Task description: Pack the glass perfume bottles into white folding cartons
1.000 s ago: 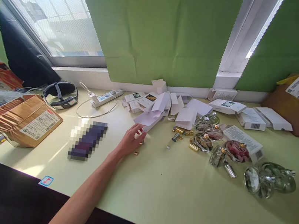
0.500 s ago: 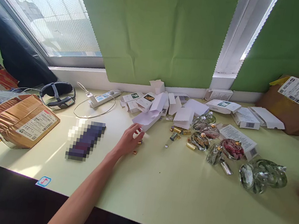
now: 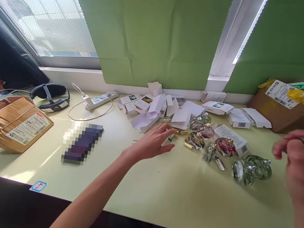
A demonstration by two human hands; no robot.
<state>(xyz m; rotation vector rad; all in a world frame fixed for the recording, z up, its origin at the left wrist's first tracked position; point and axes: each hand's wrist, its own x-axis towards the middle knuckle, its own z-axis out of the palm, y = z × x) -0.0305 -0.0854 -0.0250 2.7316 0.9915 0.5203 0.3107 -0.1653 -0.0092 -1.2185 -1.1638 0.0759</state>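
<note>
My left hand (image 3: pixel 152 140) reaches over the table, fingers stretched forward and thumb apart, holding nothing visible. Close to its fingertips lie small gold and dark metallic caps (image 3: pixel 172 137). Just beyond is an opened white carton (image 3: pixel 145 121), partly behind the hand. At the right edge, my right hand (image 3: pixel 299 162) is raised above the table, blurred, with bent fingers whose grip is unclear. To its left stand clear glass bottles (image 3: pixel 251 169). A red-tinted glass bottle (image 3: pixel 224 147) and a silver cylinder (image 3: pixel 220 163) lie nearer the middle.
Several white boxes (image 3: pixel 217 107) are heaped along the window side. A brown carton (image 3: pixel 284 107) stands back right, a torn brown package (image 3: pixel 28 128) at left. A headband device (image 3: pixel 51 97), power strip (image 3: pixel 101 100) and pixelated dark object (image 3: pixel 83 143) lie on the table (image 3: pixel 173 197).
My left hand has moved right, away from the opened white carton toward the metallic caps. My right hand has come further into view from the right edge and sits higher.
</note>
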